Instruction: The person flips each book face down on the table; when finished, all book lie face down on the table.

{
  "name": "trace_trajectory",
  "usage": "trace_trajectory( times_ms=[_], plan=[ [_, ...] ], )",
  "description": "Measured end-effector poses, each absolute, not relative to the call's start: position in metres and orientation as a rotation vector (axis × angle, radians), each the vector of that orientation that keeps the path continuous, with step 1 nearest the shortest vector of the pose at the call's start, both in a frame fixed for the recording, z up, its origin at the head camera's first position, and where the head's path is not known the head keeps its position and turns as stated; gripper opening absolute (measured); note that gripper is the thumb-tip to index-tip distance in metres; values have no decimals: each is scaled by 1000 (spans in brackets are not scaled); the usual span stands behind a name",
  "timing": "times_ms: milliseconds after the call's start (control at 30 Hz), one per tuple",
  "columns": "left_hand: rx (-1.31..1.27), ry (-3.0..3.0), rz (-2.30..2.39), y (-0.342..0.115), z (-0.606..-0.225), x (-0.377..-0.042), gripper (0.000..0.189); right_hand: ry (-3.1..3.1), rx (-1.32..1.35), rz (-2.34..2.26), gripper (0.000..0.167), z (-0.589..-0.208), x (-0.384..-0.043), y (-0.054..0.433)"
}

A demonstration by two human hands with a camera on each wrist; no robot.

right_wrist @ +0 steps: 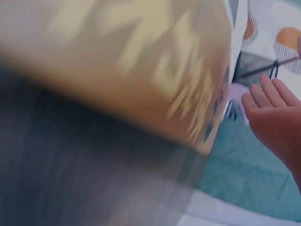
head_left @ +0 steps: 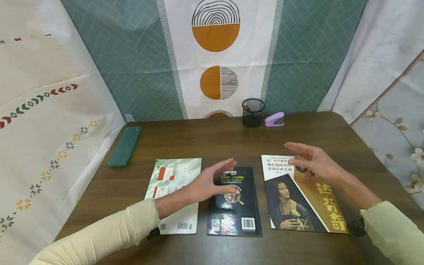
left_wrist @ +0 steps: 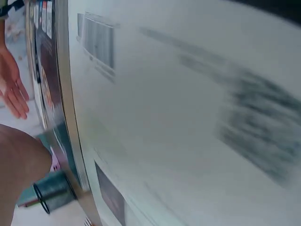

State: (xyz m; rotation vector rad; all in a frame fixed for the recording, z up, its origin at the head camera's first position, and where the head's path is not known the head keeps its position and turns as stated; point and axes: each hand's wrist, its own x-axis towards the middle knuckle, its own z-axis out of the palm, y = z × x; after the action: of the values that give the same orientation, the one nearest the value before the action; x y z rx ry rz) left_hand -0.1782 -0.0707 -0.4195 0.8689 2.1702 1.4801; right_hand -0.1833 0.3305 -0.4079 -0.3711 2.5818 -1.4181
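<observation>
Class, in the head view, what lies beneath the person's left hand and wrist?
Parts of the black book and the white-and-green book, both barcode side up. What the left hand and wrist hide of their covers cannot be seen.

Ochre-and-white book (head_left: 308,200): black title (head_left: 280,167) "藏在地图里的世界传世名画"; gold lettering (head_left: 324,188) "达·芬奇" (rest unclear).

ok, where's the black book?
In the head view, the black book lies on the table between the white book on its left and the portrait book on its right; the left hand partly hides its upper-left corner.
</observation>
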Motion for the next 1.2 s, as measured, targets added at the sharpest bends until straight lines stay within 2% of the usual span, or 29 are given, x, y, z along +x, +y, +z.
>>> trace_trajectory(
  times_ms=[567,933,1200],
  plan=[
    [925,2290,1129,9,-430,-144,115,2736,-151,-1291,75,-422,-182,372],
    [1101,2481,767,29,-437,-129,123,2836,-83,-1159,68,-428,-188,383],
    [1296,2659,351,40,-440,-119,134,2878,-133,-1124,60,-431,-187,385]
  ],
)
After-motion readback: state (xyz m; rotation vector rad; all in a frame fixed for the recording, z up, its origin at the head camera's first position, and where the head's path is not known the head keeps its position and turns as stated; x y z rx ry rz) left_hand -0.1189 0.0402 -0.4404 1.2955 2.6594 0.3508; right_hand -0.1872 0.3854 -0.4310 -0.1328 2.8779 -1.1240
